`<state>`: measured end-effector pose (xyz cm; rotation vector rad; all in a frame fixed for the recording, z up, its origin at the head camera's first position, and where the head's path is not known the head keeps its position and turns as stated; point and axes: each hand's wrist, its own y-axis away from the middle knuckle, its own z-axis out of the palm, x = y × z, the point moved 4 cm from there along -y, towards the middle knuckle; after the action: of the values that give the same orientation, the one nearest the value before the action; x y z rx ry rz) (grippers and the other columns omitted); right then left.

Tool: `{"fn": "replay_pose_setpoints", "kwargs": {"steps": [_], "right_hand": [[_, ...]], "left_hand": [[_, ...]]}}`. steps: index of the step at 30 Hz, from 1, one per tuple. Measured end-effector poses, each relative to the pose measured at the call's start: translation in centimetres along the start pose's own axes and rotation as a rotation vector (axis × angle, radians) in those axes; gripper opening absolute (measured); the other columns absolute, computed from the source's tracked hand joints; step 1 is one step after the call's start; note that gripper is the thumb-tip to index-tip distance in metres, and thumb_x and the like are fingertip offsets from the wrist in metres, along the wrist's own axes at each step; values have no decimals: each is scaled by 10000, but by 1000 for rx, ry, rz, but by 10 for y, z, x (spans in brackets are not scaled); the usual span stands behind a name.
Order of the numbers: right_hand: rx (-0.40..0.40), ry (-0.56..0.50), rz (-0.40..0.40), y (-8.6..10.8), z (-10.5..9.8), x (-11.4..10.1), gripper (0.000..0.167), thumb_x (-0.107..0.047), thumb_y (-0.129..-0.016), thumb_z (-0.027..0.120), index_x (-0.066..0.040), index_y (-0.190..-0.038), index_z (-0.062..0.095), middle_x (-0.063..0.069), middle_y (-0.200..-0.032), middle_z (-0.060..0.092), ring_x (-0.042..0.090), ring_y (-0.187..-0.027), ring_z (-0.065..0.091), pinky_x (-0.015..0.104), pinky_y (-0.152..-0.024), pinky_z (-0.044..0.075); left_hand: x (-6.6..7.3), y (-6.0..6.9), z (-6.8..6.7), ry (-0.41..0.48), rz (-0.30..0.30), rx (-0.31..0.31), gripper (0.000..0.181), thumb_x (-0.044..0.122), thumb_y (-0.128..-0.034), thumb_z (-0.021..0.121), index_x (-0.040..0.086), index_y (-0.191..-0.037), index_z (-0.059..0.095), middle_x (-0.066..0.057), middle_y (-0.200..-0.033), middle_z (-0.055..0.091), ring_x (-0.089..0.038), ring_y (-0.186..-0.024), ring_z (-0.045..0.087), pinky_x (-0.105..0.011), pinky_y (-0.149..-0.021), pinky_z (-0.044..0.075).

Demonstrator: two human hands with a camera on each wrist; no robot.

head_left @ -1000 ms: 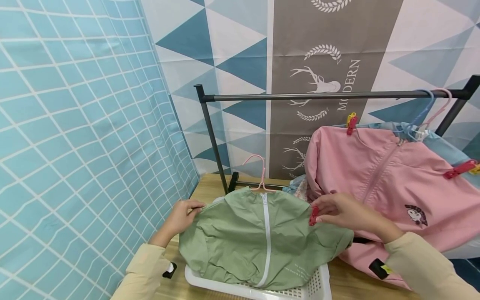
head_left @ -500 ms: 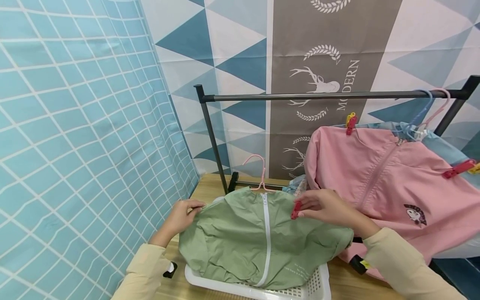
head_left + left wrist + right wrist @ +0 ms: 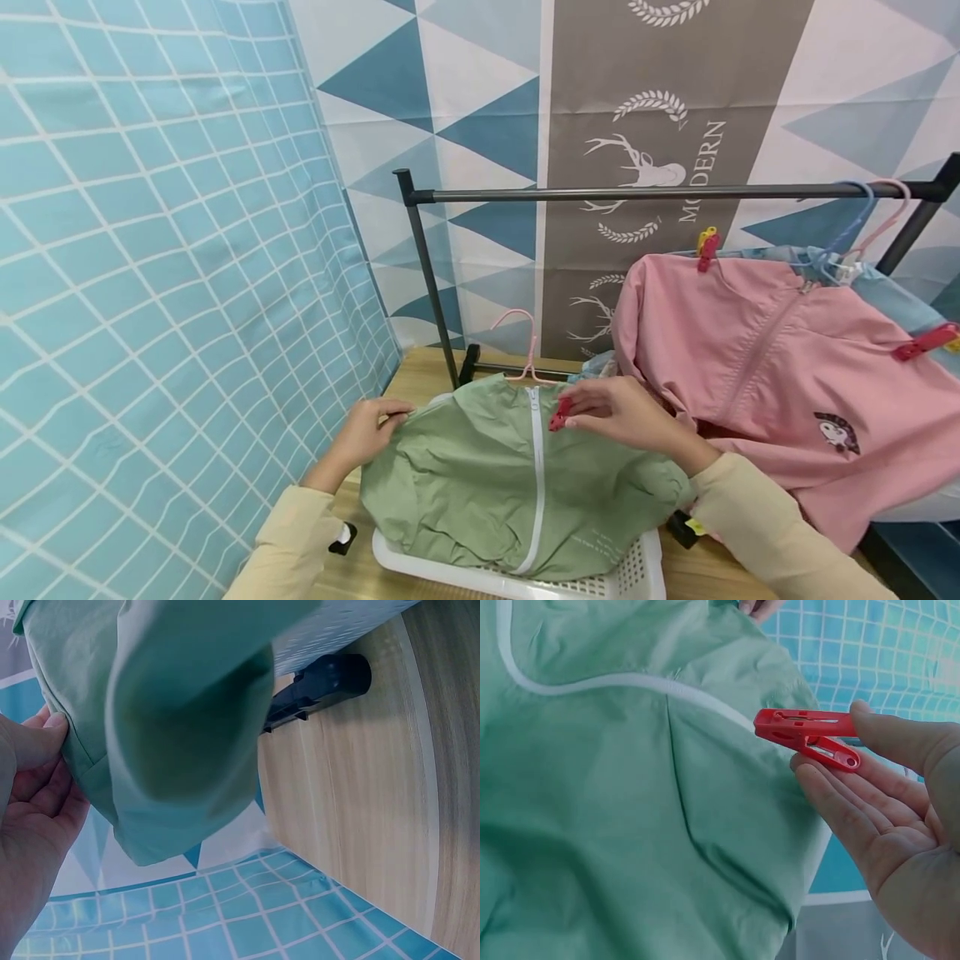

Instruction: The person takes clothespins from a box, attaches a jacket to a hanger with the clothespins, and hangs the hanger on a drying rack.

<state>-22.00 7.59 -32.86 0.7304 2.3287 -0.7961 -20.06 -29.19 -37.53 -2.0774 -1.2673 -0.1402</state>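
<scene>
A green zip jacket (image 3: 465,475) on a pink hanger (image 3: 531,346) lies over a white basket (image 3: 405,567). My left hand (image 3: 367,432) pinches the jacket at its left shoulder; in the left wrist view the thumb presses on the green cloth (image 3: 82,742). Between thumb and fingers, my right hand (image 3: 611,412) pinches a red clothespin (image 3: 559,414) just over the jacket, right of the white zipper (image 3: 537,467). The right wrist view has the red clothespin (image 3: 810,737) gripped by its handles, with no cloth seen in its mouth.
A black clothes rack (image 3: 555,195) spans the back. On its right hang a pink jacket (image 3: 742,350) and light blue garments behind it, with red clothespins (image 3: 707,250) and yellow ones on the shoulders. A blue checked cloth (image 3: 165,250) covers the left side. Wooden tabletop (image 3: 416,367) shows around the basket.
My right hand has moved left with the red clothespin, from the jacket's right shoulder toward the zipper at the collar. The left hand keeps its place on the left shoulder.
</scene>
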Motion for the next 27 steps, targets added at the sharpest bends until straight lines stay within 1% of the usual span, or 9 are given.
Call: {"fn": "replay_pose_setpoints", "kwargs": {"steps": [4, 8, 14, 19, 24, 27], "right_hand": [[3, -11, -18, -8, 6, -1, 288, -19, -920, 750, 94, -1179, 696, 184, -1052, 774, 290, -981, 765, 269, -827, 615], [-3, -50, -43, -17, 11, -5, 297, 8, -920, 739, 111, -1194, 689, 200, -1050, 775, 316, -991, 765, 275, -831, 614], [2, -73, -30, -31, 14, -12, 314, 0, -939, 720, 111, -1229, 676, 207, -1082, 769, 338, -1028, 756, 276, -840, 611], [5, -94, -44, -42, 18, -19, 327, -3, -947, 710, 102, -1255, 673, 222, -1135, 754, 347, -1061, 746, 310, -876, 609], [41, -106, -57, -54, 24, -27, 301, 10, -928, 729, 78, -1220, 702, 197, -1111, 767, 316, -1046, 755, 288, -872, 608], [76, -79, -72, -63, 28, -33, 276, 6, -919, 742, 66, -1187, 722, 180, -1083, 777, 290, -1018, 766, 275, -854, 611]], "left_hand": [[0, -1, 0, 1, -5, -7, 160, -118, -889, 698, -63, -1013, 783, -197, -995, 773, -370, -909, 743, -415, -754, 619], [1, -2, -1, 2, -2, -20, 161, -119, -889, 698, -61, -1012, 783, -202, -1002, 770, -371, -910, 741, -405, -744, 618], [2, -7, -3, -7, 22, -15, 156, -119, -884, 699, -64, -1005, 781, -225, -1025, 761, -385, -921, 736, -415, -746, 617], [2, -8, -4, -24, 17, -17, 159, -118, -880, 706, -54, -1002, 787, -213, -1017, 767, -378, -924, 739, -404, -745, 618], [3, -8, -4, -16, 14, -17, 159, -114, -884, 705, -42, -996, 791, -201, -1013, 770, -368, -918, 741, -397, -741, 618], [5, -8, -5, -12, 20, -12, 156, -115, -883, 705, -43, -991, 792, -198, -1006, 772, -371, -920, 741, -405, -751, 620]]}}
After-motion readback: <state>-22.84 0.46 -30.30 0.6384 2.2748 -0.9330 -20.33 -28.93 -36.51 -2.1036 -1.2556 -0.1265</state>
